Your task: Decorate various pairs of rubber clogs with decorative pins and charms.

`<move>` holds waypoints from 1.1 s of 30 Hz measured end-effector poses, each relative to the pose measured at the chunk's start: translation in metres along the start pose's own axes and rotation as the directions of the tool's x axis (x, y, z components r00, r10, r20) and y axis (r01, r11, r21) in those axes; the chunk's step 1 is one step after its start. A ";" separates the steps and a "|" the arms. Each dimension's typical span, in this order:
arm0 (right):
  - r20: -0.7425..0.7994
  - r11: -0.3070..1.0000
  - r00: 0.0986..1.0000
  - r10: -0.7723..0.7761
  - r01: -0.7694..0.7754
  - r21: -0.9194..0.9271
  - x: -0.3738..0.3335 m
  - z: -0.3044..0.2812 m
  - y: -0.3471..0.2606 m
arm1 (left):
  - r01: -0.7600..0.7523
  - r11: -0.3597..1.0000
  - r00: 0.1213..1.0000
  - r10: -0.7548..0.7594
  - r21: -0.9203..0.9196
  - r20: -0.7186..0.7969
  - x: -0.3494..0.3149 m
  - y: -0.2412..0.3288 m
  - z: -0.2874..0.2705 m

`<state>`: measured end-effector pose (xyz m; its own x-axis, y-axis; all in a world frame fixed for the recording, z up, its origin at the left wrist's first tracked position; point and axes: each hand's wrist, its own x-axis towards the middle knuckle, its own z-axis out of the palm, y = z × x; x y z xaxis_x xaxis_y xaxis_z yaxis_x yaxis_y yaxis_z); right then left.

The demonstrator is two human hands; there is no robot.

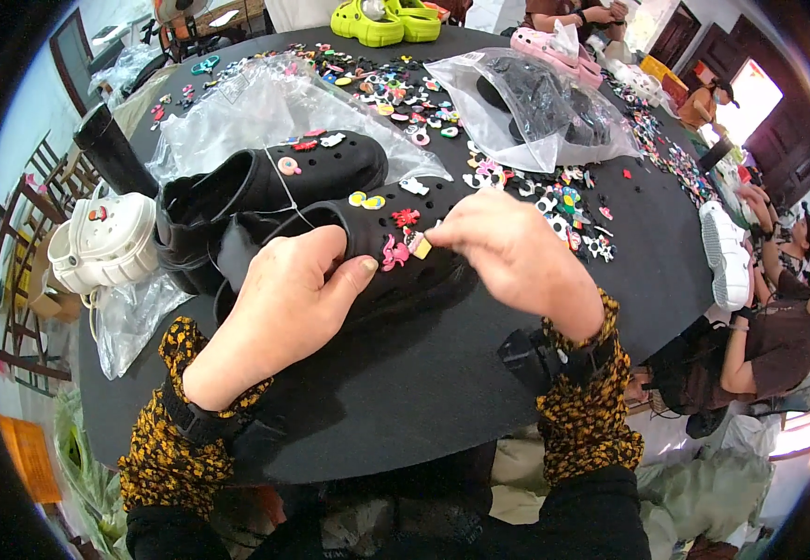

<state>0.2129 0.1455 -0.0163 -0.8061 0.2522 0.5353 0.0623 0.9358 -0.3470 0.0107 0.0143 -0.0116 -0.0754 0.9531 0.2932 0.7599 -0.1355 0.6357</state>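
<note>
While charms (421, 137) litter black tabletop (395, 383) | people (780, 347) alongside | left grip (283, 294) clasps clog (373, 227) | right grip (515, 254) pinches cupcake charm (419, 245)

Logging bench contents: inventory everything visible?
black clogs: 2, black, centre
clog charms: several, multicoloured, uppers
loose charms: many, multicoloured, far/right
clear bags: 3+, transparent, far, left
bagged footwear: count unclear, black, far right
white clogs: 1+, white, left
lime clogs: 2, lime, far edge
pink clogs: 1+, pink, far right
white shoe: 1, white, right edge
table: 1, black, beneath
chairs: 2+, brown, left
co-workers: 3+, mixed clothing, right
sleeve cuffs: 2, yellow-black, forearms
left grip: 1, bare, nearer clog
right grip: 1, bare, at clog charms
</note>
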 end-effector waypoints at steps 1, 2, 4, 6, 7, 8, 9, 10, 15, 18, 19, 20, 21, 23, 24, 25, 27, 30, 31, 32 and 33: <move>-0.033 0.998 0.999 0.037 -0.036 0.044 -0.001 -0.001 0.007 | -0.020 1.000 1.000 0.021 0.022 -0.011 0.000 0.000 0.000; -0.087 0.992 0.991 0.106 -0.099 0.084 -0.001 -0.003 0.012 | -0.025 0.999 1.000 0.025 0.022 -0.012 -0.001 0.002 -0.001; -0.159 0.960 0.956 0.246 -0.218 0.175 -0.004 -0.011 0.018 | -0.018 0.999 1.000 0.018 0.050 -0.013 -0.002 0.005 -0.003; -0.205 0.948 0.935 0.291 -0.253 0.191 -0.007 -0.015 0.031 | -0.039 0.997 0.999 0.040 0.064 -0.025 -0.003 0.004 -0.002; -0.266 0.912 0.881 0.390 -0.331 0.241 -0.008 -0.017 0.034 | -0.052 0.995 0.998 0.055 0.080 -0.038 -0.003 0.003 -0.001; -0.321 0.868 0.814 0.483 -0.399 0.296 -0.009 -0.020 0.037 | -0.059 0.995 0.997 0.062 0.079 -0.037 -0.003 0.004 -0.004; -0.326 0.868 0.812 0.484 -0.401 0.292 -0.010 -0.022 0.041 | -0.023 0.995 1.000 0.023 0.095 0.003 -0.003 0.007 -0.008; -0.377 0.834 0.751 0.542 -0.426 0.350 -0.011 -0.022 0.046 | 0.012 0.994 0.999 -0.017 0.113 0.042 -0.003 0.010 -0.013; -0.463 0.767 0.613 0.641 -0.519 0.377 -0.020 -0.032 0.069 | 0.056 0.993 0.989 -0.070 0.104 0.132 -0.005 0.024 -0.023; -0.439 0.799 0.676 0.591 -0.566 0.204 -0.026 -0.023 0.091 | -0.033 0.996 0.984 0.019 0.080 0.175 -0.010 0.021 -0.023; -0.448 0.804 0.684 0.576 -0.573 0.158 -0.027 -0.019 0.095 | -0.036 0.996 0.984 0.022 0.079 0.177 -0.009 0.023 -0.026; -0.438 0.792 0.680 0.588 -0.595 0.140 -0.027 -0.016 0.096 | -0.024 0.996 0.980 0.007 0.083 0.198 -0.009 0.025 -0.029; -0.438 0.792 0.680 0.588 -0.594 0.141 -0.028 -0.015 0.097 | -0.013 0.996 0.976 -0.006 0.086 0.217 -0.009 0.025 -0.031; -0.343 0.817 0.770 0.537 -0.576 -0.013 -0.031 -0.013 0.101 | 0.005 0.999 0.997 -0.002 -0.043 0.073 -0.009 0.016 -0.029; -0.323 0.820 0.780 0.536 -0.572 -0.021 -0.033 -0.010 0.101 | 0.122 0.978 0.993 -0.120 -0.169 0.021 -0.009 0.021 -0.032; -0.323 0.820 0.780 0.535 -0.572 -0.024 -0.035 -0.011 0.101 | 0.152 0.972 0.988 -0.156 -0.178 -0.012 -0.007 0.022 -0.038; -0.180 0.763 0.760 0.624 -0.643 -0.070 -0.035 -0.011 0.096 | 0.098 0.963 0.980 -0.137 -0.250 -0.144 -0.003 0.012 -0.041; -0.121 0.759 0.771 0.625 -0.637 -0.136 -0.037 -0.011 0.096 | 0.011 0.999 0.953 -0.026 -0.052 -0.302 0.006 -0.004 -0.044; -0.068 0.732 0.749 0.660 -0.660 -0.170 -0.036 -0.011 0.095 | 0.012 0.998 0.955 0.008 0.066 -0.296 0.008 -0.012 -0.046; -0.067 0.734 0.750 0.658 -0.658 -0.169 -0.036 -0.010 0.092 | 0.014 0.998 0.954 0.007 0.068 -0.298 0.011 -0.020 -0.046; -0.056 0.740 0.766 0.641 -0.635 -0.222 -0.036 -0.008 0.089 | -0.001 0.992 0.950 0.040 0.127 -0.309 0.013 -0.028 -0.045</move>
<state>0.2518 0.2215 -0.0600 -0.5443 0.8066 0.2306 0.6888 0.5866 -0.4259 -0.0405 0.0181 0.0070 -0.2403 0.8166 0.5249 0.8357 -0.1011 0.5398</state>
